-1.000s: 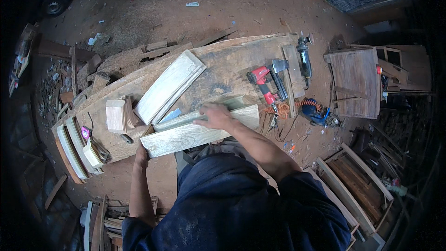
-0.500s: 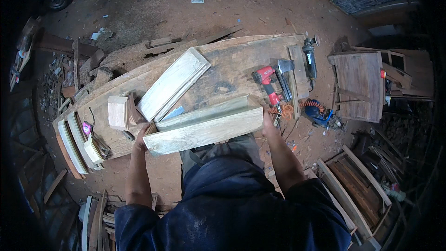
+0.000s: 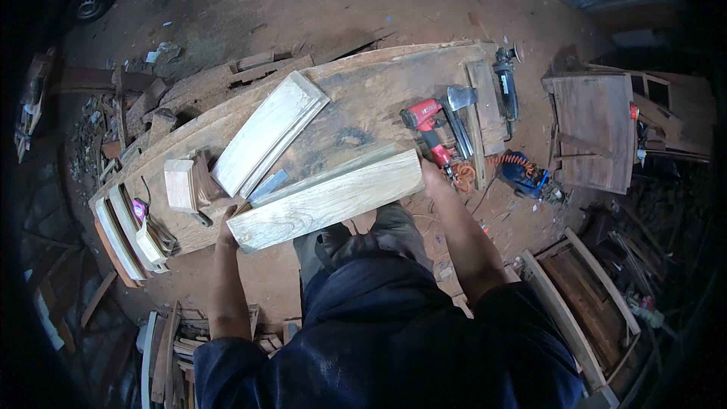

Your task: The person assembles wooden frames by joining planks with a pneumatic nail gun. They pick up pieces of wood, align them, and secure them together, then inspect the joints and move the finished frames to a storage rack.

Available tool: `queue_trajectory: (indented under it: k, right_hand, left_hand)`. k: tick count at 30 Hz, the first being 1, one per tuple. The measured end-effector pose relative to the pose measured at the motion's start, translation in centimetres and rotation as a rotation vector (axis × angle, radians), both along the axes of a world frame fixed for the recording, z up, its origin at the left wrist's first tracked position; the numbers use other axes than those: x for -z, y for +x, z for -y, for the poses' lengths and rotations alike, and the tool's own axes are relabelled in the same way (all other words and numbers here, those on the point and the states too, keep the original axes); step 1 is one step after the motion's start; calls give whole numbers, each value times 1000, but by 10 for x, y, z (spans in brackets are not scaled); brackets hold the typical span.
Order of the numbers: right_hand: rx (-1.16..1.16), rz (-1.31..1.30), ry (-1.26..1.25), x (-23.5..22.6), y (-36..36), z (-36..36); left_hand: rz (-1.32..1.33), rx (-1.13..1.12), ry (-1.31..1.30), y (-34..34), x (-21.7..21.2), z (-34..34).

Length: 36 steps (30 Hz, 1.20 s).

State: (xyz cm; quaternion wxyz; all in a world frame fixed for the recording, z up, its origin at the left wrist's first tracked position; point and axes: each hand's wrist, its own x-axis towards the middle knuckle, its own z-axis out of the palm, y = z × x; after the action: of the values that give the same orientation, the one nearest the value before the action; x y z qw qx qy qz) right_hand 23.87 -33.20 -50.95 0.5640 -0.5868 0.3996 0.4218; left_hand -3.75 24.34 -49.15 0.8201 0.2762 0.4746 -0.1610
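Observation:
A long pale wooden piece, made of boards meeting along one edge, is held up at the near edge of the workbench. My left hand grips its left end, and my right hand is closed on its right end. Fingers of both hands are partly hidden behind the wood. Beyond my left hand lie a pair of stacked moulded boards and a short moulded wooden block. A red nail gun rests on the bench beyond my right hand.
An angle grinder lies at the bench's right end. A pink tape measure sits among wooden strips at the left. On the floor to the right are a blue tool with an orange coiled hose and a wooden panel.
The long wooden piece has tipped so its broad front face shows more and its inner hollow less. It has shifted slightly left, still held at both ends.

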Motion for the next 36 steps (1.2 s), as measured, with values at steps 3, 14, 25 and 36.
queue_trajectory:
  k: [3,14,25,36]
  right_hand:
    - [-34,28,12,-75,12,-52]
    - [381,127,237,-67,-53,-25]
    - [303,119,313,-68,-59,-30]
    - [588,135,380,-43,-76,-43]
  left_hand:
    - [-28,-61,-9,-23,8,-16]
    - [-70,436,1464,162,-137,154]
    - [177,531,1634,213,-152,166]
    - [352,1324,554,322,-113,313]
